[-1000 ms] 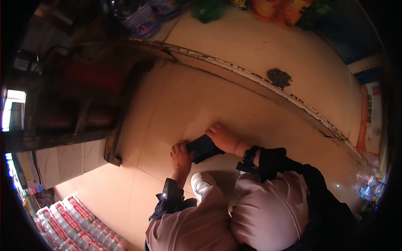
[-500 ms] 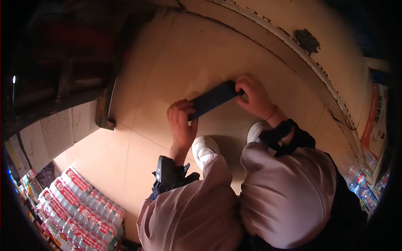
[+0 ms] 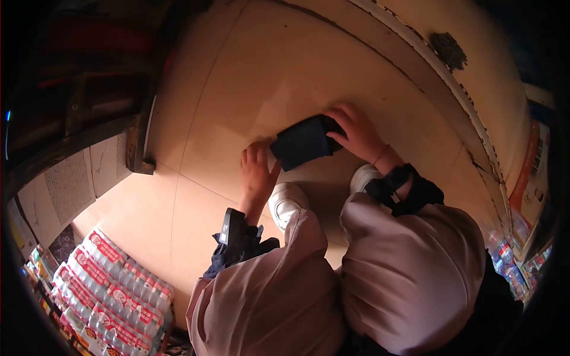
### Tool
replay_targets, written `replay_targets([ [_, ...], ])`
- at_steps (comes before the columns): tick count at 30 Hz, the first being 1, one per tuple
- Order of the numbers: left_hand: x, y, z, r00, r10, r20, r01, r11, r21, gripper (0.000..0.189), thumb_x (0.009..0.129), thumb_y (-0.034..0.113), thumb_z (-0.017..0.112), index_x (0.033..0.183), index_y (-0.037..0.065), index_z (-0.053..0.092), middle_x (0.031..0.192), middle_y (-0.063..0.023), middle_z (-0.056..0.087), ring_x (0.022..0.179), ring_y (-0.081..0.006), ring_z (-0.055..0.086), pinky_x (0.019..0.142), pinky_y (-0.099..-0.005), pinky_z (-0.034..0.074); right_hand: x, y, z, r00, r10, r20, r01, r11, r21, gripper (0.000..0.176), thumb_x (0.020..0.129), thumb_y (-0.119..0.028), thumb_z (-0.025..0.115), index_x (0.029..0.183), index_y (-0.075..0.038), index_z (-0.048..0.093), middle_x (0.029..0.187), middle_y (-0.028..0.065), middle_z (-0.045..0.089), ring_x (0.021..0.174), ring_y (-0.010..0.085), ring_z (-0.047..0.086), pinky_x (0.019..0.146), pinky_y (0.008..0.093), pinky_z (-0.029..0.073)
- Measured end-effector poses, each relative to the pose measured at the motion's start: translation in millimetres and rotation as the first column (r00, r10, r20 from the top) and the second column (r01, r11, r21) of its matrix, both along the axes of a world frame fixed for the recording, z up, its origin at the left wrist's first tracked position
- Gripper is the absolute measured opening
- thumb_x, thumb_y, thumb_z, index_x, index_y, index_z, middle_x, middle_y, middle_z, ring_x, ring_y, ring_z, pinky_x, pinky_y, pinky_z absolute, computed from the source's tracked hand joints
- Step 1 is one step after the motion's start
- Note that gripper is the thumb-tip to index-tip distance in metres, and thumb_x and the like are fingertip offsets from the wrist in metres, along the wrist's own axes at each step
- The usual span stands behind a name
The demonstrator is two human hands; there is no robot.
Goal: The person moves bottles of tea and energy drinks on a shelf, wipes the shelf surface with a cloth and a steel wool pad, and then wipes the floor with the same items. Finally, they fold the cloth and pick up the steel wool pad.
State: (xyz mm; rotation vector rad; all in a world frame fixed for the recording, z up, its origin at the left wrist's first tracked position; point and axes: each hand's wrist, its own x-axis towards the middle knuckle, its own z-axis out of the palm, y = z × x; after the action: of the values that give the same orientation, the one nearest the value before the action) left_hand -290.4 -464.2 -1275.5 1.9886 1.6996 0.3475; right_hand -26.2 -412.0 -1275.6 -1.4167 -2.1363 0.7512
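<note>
A dark navy, folded piece of what looks like cloth, with a black part at its right end, lies low over the tiled floor in front of my shoes. My right hand grips that black end, fingers over the top edge and thumb at the side. At the opposite end is my left hand, open, fingers apart, its thumb tip close to the cloth's left corner. A small black device sits at my left wrist.
White shoes stand just below the cloth. Shrink-wrapped bottle packs are stacked at lower left. Dark wooden furniture stands on the left, and a raised ledge curves along the right. Printed boxes line the far right.
The navy cloth was a long narrow strip; now it is shorter and wider. My left hand has let go of its left end, while my right hand stays at the black end.
</note>
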Motion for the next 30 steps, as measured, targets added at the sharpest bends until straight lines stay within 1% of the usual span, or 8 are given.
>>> replay_targets([
  [6,9.3,6.0,2.4,1.000,-0.009,0.012,0.010,0.995,-0.104,0.032,0.070,0.007,0.069,0.096,0.005,0.053,0.113,-0.0139,0.052,0.105,-0.0360,0.047,0.090,-0.0441,0.039,-6.2,19.0,-0.6,0.977,0.204,0.067,-0.202,0.979,-0.032,0.029,0.064,-0.008,0.072,0.087,-0.007,0.055,0.104,0.0083,0.050,0.102,0.0297,0.049,0.087,0.0406,0.042],
  [10,12.9,-2.8,19.2,0.939,-0.092,0.331,0.117,0.992,-0.056,0.023,0.068,-0.001,0.063,0.083,0.004,0.047,0.111,-0.0166,0.059,0.099,-0.0348,0.055,0.086,-0.0410,0.044,-1.3,14.5,3.3,0.964,0.267,0.014,-0.265,0.960,-0.091,0.028,0.061,-0.003,0.070,0.082,-0.007,0.053,0.096,0.0077,0.052,0.098,0.0293,0.050,0.083,0.0404,0.041],
  [13,7.4,-13.2,33.4,0.854,-0.010,0.521,0.118,0.978,-0.174,0.020,0.069,-0.004,0.058,0.081,0.003,0.045,0.110,-0.0178,0.063,0.095,-0.0308,0.061,0.083,-0.0355,0.046,10.4,3.7,19.7,0.979,0.190,-0.076,-0.204,0.926,-0.319,0.029,0.064,-0.004,0.069,0.089,-0.007,0.054,0.091,0.0068,0.056,0.092,0.0266,0.055,0.083,0.0354,0.042],
  [15,2.2,-11.8,56.8,0.762,0.132,0.634,0.132,0.927,-0.352,0.017,0.069,-0.006,0.054,0.079,0.002,0.043,0.107,-0.0195,0.065,0.092,-0.0258,0.065,0.080,-0.0300,0.047,19.2,-1.5,39.8,0.955,0.060,-0.291,-0.201,0.851,-0.484,0.025,0.067,-0.003,0.067,0.088,-0.006,0.053,0.081,0.0070,0.057,0.082,0.0236,0.058,0.079,0.0329,0.043],
  [19,-2.4,-12.4,87.8,0.678,0.018,0.735,0.219,0.949,-0.225,0.016,0.069,-0.008,0.053,0.077,0.001,0.042,0.100,-0.0245,0.066,0.089,-0.0252,0.067,0.077,-0.0304,0.049,34.1,-0.1,91.6,0.919,0.118,-0.377,-0.346,0.700,-0.625,0.024,0.068,-0.006,0.068,0.087,-0.005,0.053,0.082,0.0067,0.059,0.080,0.0213,0.060,0.076,0.0300,0.044],
  [22,3.7,-4.8,90.9,0.628,0.055,0.776,0.187,0.958,-0.219,0.017,0.069,-0.010,0.053,0.078,0.001,0.043,0.098,-0.0227,0.066,0.091,-0.0246,0.066,0.078,-0.0295,0.049,37.5,5.6,94.8,0.905,0.141,-0.402,-0.356,0.767,-0.534,0.025,0.070,-0.006,0.067,0.089,-0.005,0.052,0.082,0.0084,0.057,0.078,0.0255,0.057,0.073,0.0317,0.044],
  [26,6.2,15.7,55.2,0.753,0.207,0.625,-0.005,0.951,-0.310,0.019,0.074,-0.010,0.059,0.083,0.001,0.046,0.095,-0.0146,0.066,0.091,-0.0169,0.063,0.080,-0.0294,0.049,29.5,30.6,57.1,0.945,0.098,-0.313,-0.227,0.884,-0.410,0.025,0.074,-0.006,0.066,0.095,-0.003,0.054,0.087,0.0116,0.060,0.085,0.0274,0.061,0.075,0.0350,0.047],
  [30,3.4,44.9,7.0,0.765,0.272,0.584,-0.107,0.947,-0.302,0.018,0.077,-0.008,0.063,0.086,0.001,0.051,0.097,-0.0120,0.067,0.093,-0.0170,0.063,0.085,-0.0298,0.049,15.5,59.1,11.4,0.964,0.024,-0.263,-0.116,0.934,-0.338,0.024,0.074,-0.006,0.066,0.095,-0.003,0.056,0.090,0.0129,0.061,0.086,0.0310,0.061,0.076,0.0378,0.047],
])
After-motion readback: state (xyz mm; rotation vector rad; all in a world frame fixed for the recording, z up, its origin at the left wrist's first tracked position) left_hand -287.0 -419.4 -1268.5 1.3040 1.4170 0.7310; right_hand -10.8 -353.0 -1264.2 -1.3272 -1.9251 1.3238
